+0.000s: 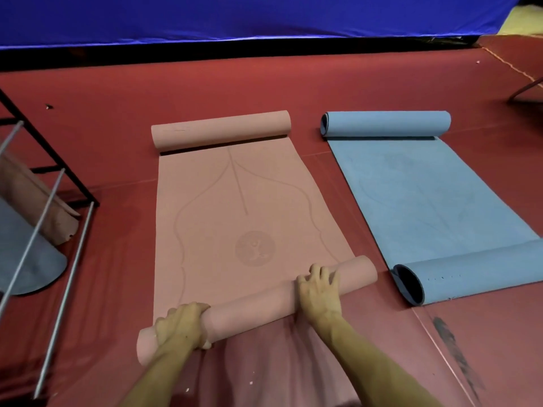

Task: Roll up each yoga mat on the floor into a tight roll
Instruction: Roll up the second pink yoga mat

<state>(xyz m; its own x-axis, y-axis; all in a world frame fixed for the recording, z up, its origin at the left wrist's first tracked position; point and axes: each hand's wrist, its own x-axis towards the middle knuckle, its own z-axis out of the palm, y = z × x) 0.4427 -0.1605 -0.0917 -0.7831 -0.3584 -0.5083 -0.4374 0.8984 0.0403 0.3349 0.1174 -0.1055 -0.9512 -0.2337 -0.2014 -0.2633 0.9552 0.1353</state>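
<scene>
Both forearms reach out from the bottom edge toward the near roll of the pink foam yoga mat (235, 218), which lies flat on the red padded floor (102, 118). That roll is only started: it takes up a short stretch at the near end, and most of the pink sheet beyond it lies open, printed with a curved outline and a round emblem. At the far end of the pink mat a second, loose curl sits untouched. To the right of the pink mat, well apart from it, the blue foam yoga mat (426, 195) is also open along its middle, with loose curls at both its near and far ends. Neither mat is a tight roll yet, so I judge the task to be at an early stage, with the pink one in hand and the blue one wholly left.

The left hand (182, 323) grips the near roll close to its left end, fingers curled over the top and thumb side tucked under. The right hand (318, 284) presses on the roll nearer its right end, fingers bent over the crest. Left of the pink mat stands a black and grey metal rack (55, 230) holding rolled mats.
</scene>
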